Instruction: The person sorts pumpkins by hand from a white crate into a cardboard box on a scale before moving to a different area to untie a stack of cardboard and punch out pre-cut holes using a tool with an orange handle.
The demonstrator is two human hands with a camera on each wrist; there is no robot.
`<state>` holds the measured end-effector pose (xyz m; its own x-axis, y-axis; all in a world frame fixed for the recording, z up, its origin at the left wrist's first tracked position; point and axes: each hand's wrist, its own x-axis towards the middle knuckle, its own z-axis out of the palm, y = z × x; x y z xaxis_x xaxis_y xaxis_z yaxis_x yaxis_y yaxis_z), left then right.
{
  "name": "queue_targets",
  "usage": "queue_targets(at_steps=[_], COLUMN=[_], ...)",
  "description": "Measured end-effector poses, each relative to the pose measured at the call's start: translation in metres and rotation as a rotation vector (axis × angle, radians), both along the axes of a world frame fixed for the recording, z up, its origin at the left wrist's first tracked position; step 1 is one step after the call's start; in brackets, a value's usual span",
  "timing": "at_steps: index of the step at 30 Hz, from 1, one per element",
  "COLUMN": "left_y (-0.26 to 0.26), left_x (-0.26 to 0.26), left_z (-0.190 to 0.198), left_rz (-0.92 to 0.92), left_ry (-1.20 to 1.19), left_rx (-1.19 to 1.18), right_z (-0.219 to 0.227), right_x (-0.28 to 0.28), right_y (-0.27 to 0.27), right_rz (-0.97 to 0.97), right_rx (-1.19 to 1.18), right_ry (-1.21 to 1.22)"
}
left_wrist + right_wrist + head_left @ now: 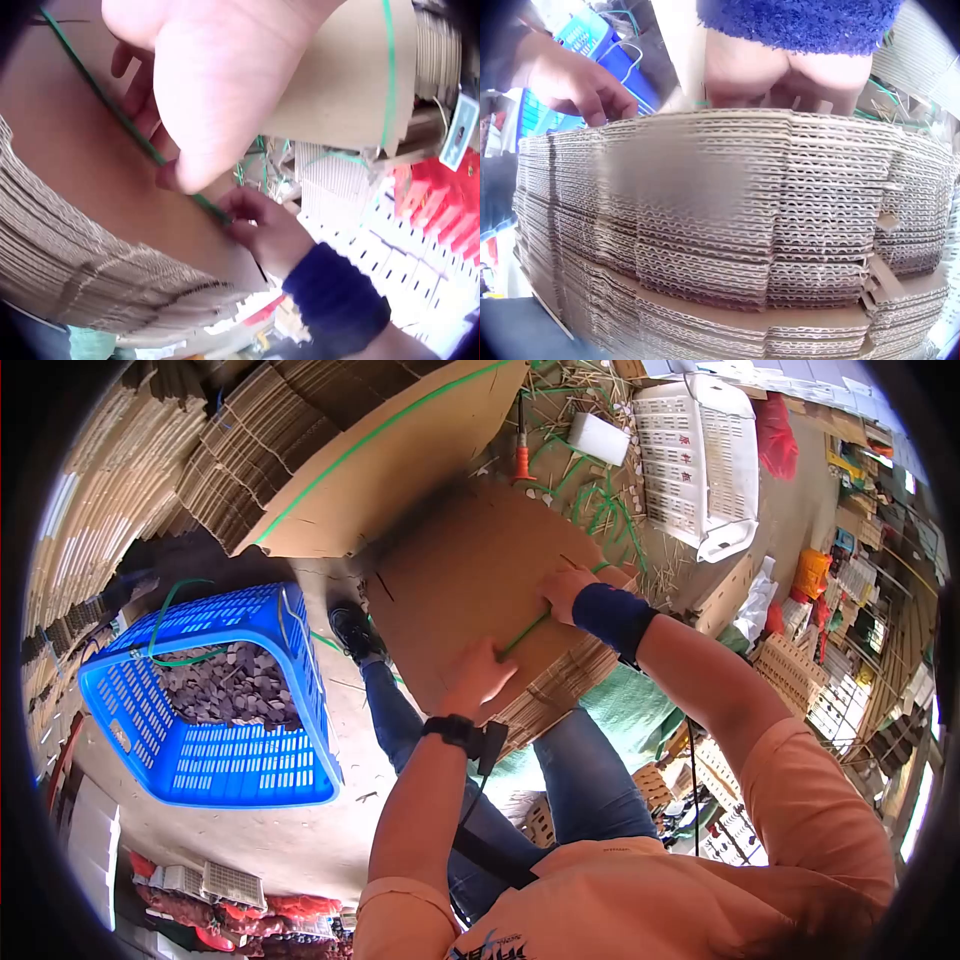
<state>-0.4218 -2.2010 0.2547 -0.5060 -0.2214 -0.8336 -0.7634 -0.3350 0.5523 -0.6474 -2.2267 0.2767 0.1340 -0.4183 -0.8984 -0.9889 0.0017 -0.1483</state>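
A stack of flat cardboard sheets (455, 575) lies before the person's legs, its layered corrugated edges (705, 195) facing the body. Across the top sheet runs a thin green strap (527, 632). The left hand (480, 678) pinches this strap near the middle of the sheet, thumb and curled fingers on either side of it in the left wrist view. Farther along, near the right edge of the stack, the right hand (568, 592) grips the same strap between thumb and curled fingers (244, 202). In the right wrist view the right fingertips are mostly hidden.
On the left stands a blue plastic basket (250, 785) holding dark flat pieces. Another strapped cardboard stack (400, 470) rises behind. A white crate (690, 455), an orange-handled tool (521, 460), a white block (598, 438) and green strap scraps (610, 515) lie at the back right.
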Motion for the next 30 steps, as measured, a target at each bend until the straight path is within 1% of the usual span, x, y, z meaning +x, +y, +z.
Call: queue_targets(at_steps=[3, 6, 9, 12, 15, 18, 21, 24, 27, 30], left_y=[0.004, -0.016, -0.009, -0.007, -0.008, -0.010, -0.014, -0.013, -0.033, -0.032], left_x=[-0.027, -0.051, -0.063, -0.065, -0.071, -0.071, -0.064, -0.060, -0.056, -0.048], left_z=[-0.011, -0.003, -0.019, -0.035, -0.041, -0.042, -0.035, -0.039, -0.019, -0.020], left_rz=[0.028, 0.202, 0.330, 0.413, 0.464, 0.569, 0.694, 0.685, 0.589, 0.580], left_ry=[0.035, 0.196, 0.312, 0.387, 0.354, 0.318, 0.397, 0.344, 0.244, 0.362], left_rx=[-0.043, 0.043, 0.094, 0.298, 0.469, 0.618, 0.640, 0.672, 0.720, 0.734], right_z=[-0.003, -0.003, 0.035, 0.045, 0.052, 0.048, 0.023, 0.030, 0.040, 0.062], right_x=[0.002, -0.012, -0.014, -0.009, 0.016, 0.042, 0.026, 0.009, 0.018, 0.044], right_y=[-0.011, -0.015, -0.025, -0.016, -0.008, 0.002, 0.017, 0.005, 0.017, 0.034], right_rz=[0.036, -0.033, -0.278, -0.196, -0.187, -0.190, -0.218, -0.337, -0.319, -0.467], right_rx=[0.140, 0.210, 0.002, -0.076, -0.005, 0.052, 0.015, 0.027, 0.067, -0.061], right_ry=[-0.004, -0.165, -0.058, 0.230, 0.255, 0.248, 0.174, -0.109, -0.160, -0.269])
